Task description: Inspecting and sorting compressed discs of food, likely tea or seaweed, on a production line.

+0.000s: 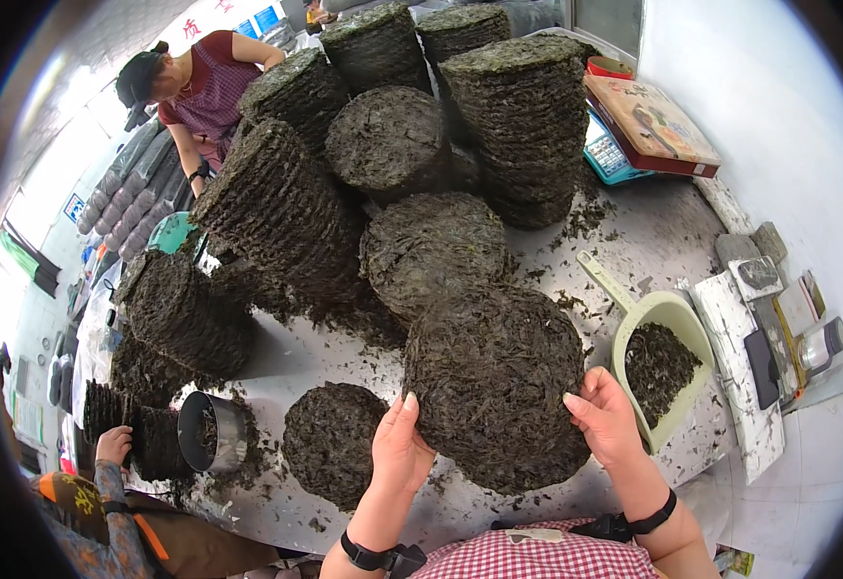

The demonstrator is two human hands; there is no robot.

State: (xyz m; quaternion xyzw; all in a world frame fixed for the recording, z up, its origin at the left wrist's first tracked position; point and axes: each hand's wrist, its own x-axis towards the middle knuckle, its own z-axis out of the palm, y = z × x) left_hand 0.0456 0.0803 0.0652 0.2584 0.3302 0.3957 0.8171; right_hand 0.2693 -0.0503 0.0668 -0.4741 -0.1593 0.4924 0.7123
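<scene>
A round, dark brown-green dried seaweed cake (499, 386) is held up before me by its two sides. My left hand (404, 452) grips its left edge, thumb up along the rim. My right hand (607, 421) pinches the right edge, thumb on top and fingers folded beneath. On the table left of my left hand lies another round seaweed cake (333, 444). Just beyond the held cake stands a stack of seaweed cakes (436, 249), its lower front hidden by it. Right of my right hand rests a pale plastic scoop (624, 362) with seaweed scraps inside.
Tall seaweed stacks (528, 125) crowd the table's far side. A metal ring (219, 431) stands at left, near a co-worker's hand (114, 445). Another person (214, 82) leans in at far left. A flat box (653, 121) lies over a blue scale (610, 154) at far right.
</scene>
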